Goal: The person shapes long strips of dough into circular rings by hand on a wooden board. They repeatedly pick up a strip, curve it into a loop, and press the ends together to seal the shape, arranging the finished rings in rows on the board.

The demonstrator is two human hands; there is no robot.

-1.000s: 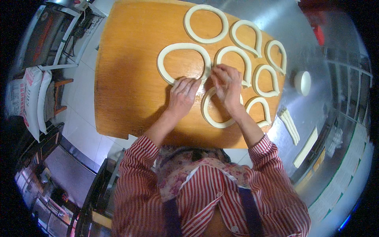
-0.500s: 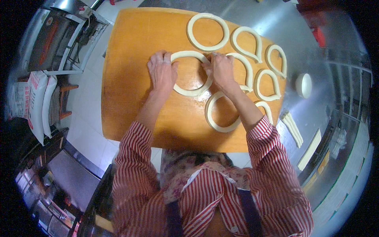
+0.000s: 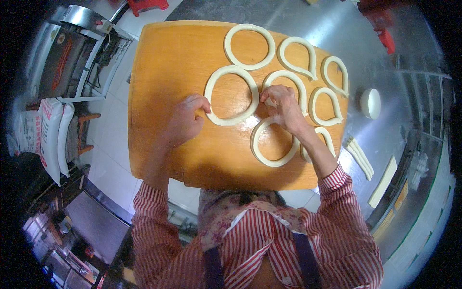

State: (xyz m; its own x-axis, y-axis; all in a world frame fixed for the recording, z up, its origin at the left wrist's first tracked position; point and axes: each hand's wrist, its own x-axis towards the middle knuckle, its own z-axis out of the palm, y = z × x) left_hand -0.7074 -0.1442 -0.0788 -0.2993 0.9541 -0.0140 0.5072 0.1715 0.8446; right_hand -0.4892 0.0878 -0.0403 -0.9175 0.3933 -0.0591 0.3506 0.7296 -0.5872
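A pale dough ring (image 3: 255,98) lies on the wooden board (image 3: 156,96) in front of me, closed into a nearly round loop. My left hand (image 3: 188,118) is at its left side, fingers curled in and fingertips pinching at the outer edge. My right hand (image 3: 285,107) hovers just right of the same ring, apart from it, with loosely bent fingers and nothing seen in them. Beneath this hand, a second dough loop (image 3: 284,73) is partly covered. Another ring (image 3: 256,144) lies nearer me, partly under my right wrist.
More dough loops, such as a round one (image 3: 250,27) and a teardrop one (image 3: 284,55), spread over the board's far and right parts. On the metal table (image 3: 337,29) stand a white bowl (image 3: 370,104) and dough strips (image 3: 360,159). Sacks (image 3: 50,139) stand at left.
Both hands have drawn back toward me; the right one has come off the ring. The ring looks rounder and reaches nearer to me. The whole view has shifted slightly.
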